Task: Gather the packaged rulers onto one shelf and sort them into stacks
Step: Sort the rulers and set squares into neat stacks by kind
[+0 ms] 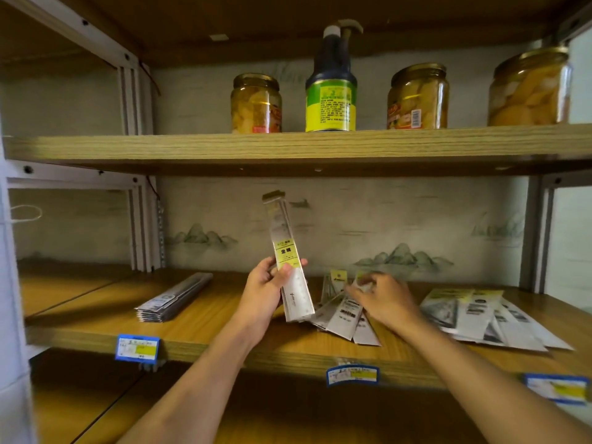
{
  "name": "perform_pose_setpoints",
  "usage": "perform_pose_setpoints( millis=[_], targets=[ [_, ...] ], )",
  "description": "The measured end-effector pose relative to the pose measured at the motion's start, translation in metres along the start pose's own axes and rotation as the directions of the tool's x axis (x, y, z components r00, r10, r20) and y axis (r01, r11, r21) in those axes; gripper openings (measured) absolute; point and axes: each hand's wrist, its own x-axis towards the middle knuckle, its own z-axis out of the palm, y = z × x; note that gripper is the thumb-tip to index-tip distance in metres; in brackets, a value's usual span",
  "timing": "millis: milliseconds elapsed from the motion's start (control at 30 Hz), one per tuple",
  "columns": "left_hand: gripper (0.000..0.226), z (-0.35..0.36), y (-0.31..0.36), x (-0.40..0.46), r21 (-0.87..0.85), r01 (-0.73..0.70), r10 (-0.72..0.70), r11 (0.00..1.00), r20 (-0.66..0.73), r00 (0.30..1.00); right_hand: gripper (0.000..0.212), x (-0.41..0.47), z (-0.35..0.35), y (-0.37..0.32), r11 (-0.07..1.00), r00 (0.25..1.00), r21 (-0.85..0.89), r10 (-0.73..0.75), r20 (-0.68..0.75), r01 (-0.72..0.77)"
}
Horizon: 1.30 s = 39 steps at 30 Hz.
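A packaged ruler point(290, 267) stands nearly upright over the middle shelf point(198, 334), long axis tilting up and slightly left, gripped low by the left hand point(264, 291). Just right, the right hand point(382, 299) reaches into a fanned pile of ruler packs point(344, 318), fingers blurred, grip impossible to tell. A neat stack point(173, 298) lies well left, nearer the left hand; another loose spread point(487, 318) sits far right.

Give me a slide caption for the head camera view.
Left hand holds packaged rulers upright while right hand picks through a loose pile.
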Motion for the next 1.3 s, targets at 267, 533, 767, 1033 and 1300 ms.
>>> perform_pose_setpoints(
  millis=[267, 533, 767, 1033, 1300],
  targets=[
    [0.022, 0.005, 0.001, -0.003, 0.11, 0.03, -0.033, 0.993, 0.031, 0.999, 0.061, -0.002, 0.0, -0.003, 0.979, 0.988, -0.201, 0.049, 0.147, -0.019],
    [0.023, 0.006, 0.002, -0.005, 0.156, 0.048, -0.056, 0.987, 0.049, 0.997, 0.069, -0.001, -0.003, -0.009, 0.994, 0.981, -0.097, 0.076, 0.18, -0.059],
    [0.026, 0.007, 0.004, -0.005, 0.127, 0.074, -0.079, 0.989, 0.031, 0.996, 0.063, 0.002, -0.008, 0.008, 0.947, 0.97, 0.26, 0.138, 0.198, -0.188],
    [0.025, 0.006, 0.002, -0.001, 0.121, 0.068, -0.07, 0.99, 0.014, 0.997, 0.026, -0.002, -0.012, 0.002, 0.814, 0.999, 0.581, -0.027, 0.022, 0.009],
    [0.031, 0.003, 0.0, 0.0, 0.16, 0.085, -0.084, 0.983, -0.013, 0.996, 0.019, -0.012, -0.006, -0.035, 0.833, 0.97, 0.505, -0.241, -0.035, 0.225]
  ],
)
